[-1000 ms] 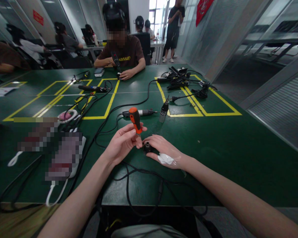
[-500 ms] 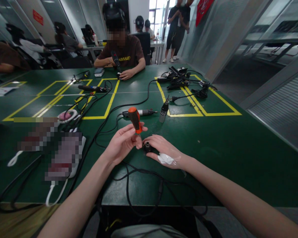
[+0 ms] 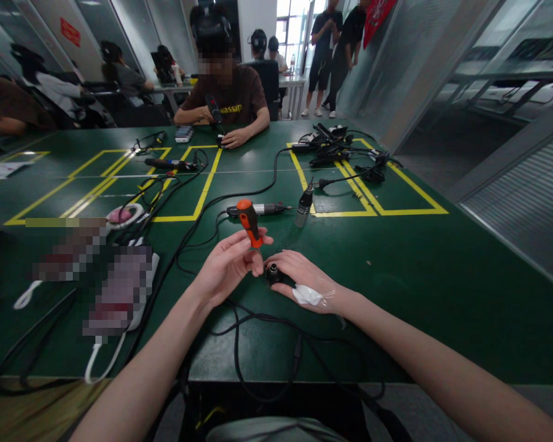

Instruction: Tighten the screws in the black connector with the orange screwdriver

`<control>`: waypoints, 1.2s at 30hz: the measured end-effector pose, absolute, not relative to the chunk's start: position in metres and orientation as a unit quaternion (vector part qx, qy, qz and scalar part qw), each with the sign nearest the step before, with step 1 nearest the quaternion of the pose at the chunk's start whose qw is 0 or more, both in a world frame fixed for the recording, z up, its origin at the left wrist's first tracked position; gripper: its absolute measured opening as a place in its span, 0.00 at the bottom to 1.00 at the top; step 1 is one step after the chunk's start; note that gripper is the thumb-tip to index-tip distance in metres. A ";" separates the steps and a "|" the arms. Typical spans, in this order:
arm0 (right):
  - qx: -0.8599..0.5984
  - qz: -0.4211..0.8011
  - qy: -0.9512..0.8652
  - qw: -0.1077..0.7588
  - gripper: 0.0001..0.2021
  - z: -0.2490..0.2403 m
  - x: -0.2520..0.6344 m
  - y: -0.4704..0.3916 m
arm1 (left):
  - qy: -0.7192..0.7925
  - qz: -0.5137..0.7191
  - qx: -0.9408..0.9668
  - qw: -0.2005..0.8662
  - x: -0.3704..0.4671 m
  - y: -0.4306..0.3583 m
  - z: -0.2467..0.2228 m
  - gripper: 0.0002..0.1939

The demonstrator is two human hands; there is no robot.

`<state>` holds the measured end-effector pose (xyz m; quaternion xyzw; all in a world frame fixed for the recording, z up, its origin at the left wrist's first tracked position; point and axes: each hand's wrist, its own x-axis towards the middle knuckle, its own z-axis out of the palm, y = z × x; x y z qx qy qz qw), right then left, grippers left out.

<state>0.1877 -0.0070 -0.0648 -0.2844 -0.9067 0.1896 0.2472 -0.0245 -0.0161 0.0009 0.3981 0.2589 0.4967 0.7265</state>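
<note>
My left hand [image 3: 228, 265] is closed around the lower part of a screwdriver [image 3: 249, 222] with an orange and dark handle. The handle points up and the shaft runs down between my fingers, its tip hidden. My right hand [image 3: 304, 273], with white gauze taped near the wrist, rests low on the table, thumb and fingers wrapped round a small dark cylindrical part [image 3: 273, 273] with a ringed top. Beyond my hands lies a grey and black pen-shaped electric driver [image 3: 262, 209]. Right of it stands a dark bottle-like tool with a pointed tip [image 3: 304, 205].
A black cable [image 3: 276, 320] loops in front of me on the green table [image 3: 419, 294]. Two blurred phones, one here [image 3: 120, 288], and a tape roll [image 3: 126, 215] lie at left. Black tools with cords [image 3: 327, 147] are heaped at the back right. A co-worker [image 3: 230, 98] sits opposite.
The screwdriver handle leans slightly further left at its top. My right hand and the dark part stay put. In the background, one standing person has shifted to the right.
</note>
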 end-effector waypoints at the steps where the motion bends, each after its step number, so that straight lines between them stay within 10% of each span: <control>1: -0.285 0.190 -0.906 0.247 0.13 -0.065 0.188 -0.007 | 0.258 0.499 0.400 0.724 -0.024 -0.016 0.001 0.14; 36: -0.282 0.184 -0.910 0.242 0.12 -0.067 0.189 -0.006 | 0.241 0.503 0.400 0.727 -0.025 -0.016 -0.001 0.12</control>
